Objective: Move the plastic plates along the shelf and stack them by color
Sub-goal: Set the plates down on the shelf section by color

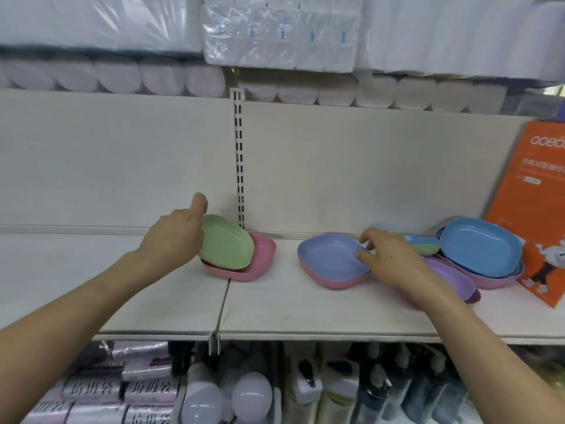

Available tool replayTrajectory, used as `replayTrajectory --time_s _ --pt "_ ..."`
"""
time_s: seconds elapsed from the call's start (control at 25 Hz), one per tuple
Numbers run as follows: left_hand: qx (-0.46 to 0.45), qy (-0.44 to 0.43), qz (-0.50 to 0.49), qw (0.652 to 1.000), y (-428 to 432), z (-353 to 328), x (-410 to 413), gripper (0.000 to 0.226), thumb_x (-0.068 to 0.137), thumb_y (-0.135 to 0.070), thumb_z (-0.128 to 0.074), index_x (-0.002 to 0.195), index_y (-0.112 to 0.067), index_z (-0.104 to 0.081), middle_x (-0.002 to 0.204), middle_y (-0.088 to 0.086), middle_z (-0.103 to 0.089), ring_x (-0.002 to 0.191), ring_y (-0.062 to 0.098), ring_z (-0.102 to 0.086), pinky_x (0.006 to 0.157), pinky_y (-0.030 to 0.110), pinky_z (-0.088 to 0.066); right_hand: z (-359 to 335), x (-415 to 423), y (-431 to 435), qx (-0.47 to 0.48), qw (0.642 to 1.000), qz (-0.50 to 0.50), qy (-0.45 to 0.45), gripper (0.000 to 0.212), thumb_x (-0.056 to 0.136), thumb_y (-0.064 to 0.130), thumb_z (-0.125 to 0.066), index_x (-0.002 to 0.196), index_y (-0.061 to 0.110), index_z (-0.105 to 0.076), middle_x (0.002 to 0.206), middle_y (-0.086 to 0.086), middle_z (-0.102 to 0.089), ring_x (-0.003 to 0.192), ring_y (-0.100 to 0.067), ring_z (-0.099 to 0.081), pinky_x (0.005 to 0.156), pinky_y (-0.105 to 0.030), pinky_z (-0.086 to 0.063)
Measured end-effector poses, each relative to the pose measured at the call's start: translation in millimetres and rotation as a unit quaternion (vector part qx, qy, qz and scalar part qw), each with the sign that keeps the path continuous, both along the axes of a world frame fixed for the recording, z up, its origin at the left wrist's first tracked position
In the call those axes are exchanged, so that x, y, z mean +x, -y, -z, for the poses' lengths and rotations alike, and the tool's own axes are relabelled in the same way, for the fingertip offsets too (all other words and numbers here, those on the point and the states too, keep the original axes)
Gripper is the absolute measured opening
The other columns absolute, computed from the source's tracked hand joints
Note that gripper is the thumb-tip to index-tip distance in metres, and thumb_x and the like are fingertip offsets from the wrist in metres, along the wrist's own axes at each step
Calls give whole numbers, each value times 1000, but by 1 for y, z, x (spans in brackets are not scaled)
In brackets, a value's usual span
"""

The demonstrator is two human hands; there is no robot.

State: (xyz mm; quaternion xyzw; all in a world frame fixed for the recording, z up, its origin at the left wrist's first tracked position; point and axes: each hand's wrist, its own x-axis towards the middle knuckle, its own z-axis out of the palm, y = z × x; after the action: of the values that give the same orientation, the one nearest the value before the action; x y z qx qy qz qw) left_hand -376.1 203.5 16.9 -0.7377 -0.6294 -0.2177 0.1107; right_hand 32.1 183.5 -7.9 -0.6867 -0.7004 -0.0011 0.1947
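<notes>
My left hand (174, 237) grips a green plate (227, 247) by its left rim and holds it tilted over a pink plate (261, 260) on the shelf. My right hand (388, 255) pinches the right rim of a periwinkle plate (328, 255) that lies on another pink plate (333, 280). Behind that hand a purple plate (452, 276) sits on the shelf, with a thin blue plate and a green plate (428, 247) further back. At the right, a blue plate (483, 243) tops a stack of blue and pink plates.
The white shelf (305, 310) runs left and right, with a seam and a slotted upright (239, 160) near the middle. An orange box (538, 209) stands at the far right. Tissue packs fill the shelf above; bottles, bulbs and bags fill the one below.
</notes>
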Motion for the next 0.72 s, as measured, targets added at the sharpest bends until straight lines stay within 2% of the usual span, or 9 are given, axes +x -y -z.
replayTrajectory --time_s 0.16,0.28,0.36,0.48,0.64,0.72 --pt "-28 43 -29 998 22 1 -25 19 90 0 -41 97 -13 -52 79 9 -57 74 34 -56 59 36 -34 1 -7 -11 -10 999 1 44 27 87 24 -68 109 19 -54 98 -5 -65 93 -32 -60 75 -40 -46" --pt "-66 124 -59 988 44 3 -36 27 92 -1 -40 87 -17 -61 83 9 -63 78 31 -65 62 33 -42 -2 -10 -14 -8 998 -11 63 27 86 8 -60 110 17 -50 91 -7 -63 86 -34 -59 68 -41 -48" --pt "-76 184 -75 977 58 3 -39 27 94 -2 -40 89 -16 -63 85 7 -66 74 26 -68 61 31 -44 -4 -12 -15 4 998 -20 60 31 86 3 -55 112 17 -52 88 -7 -60 82 -35 -58 63 -40 -48" --pt "-77 259 -91 959 74 5 -41 24 97 -8 -42 95 -18 -64 93 2 -64 71 23 -71 64 33 -50 -6 -13 -14 31 997 -5 68 34 88 2 -53 119 17 -55 89 -15 -60 81 -41 -60 66 -42 -53" --pt "-79 292 -96 948 84 7 -48 25 96 -10 -43 100 -22 -66 91 5 -68 70 22 -70 71 40 -55 -8 -18 -1 76 994 13 75 37 86 -7 -48 118 11 -49 74 -9 -49 70 -39 -56 58 -43 -49" --pt "-75 307 -93 944 87 7 -56 27 97 -10 -45 111 -19 -65 89 8 -69 69 21 -68 69 37 -54 -11 -23 7 105 993 8 61 41 82 -13 -43 115 10 -47 77 -11 -51 67 -36 -51 58 -42 -44"
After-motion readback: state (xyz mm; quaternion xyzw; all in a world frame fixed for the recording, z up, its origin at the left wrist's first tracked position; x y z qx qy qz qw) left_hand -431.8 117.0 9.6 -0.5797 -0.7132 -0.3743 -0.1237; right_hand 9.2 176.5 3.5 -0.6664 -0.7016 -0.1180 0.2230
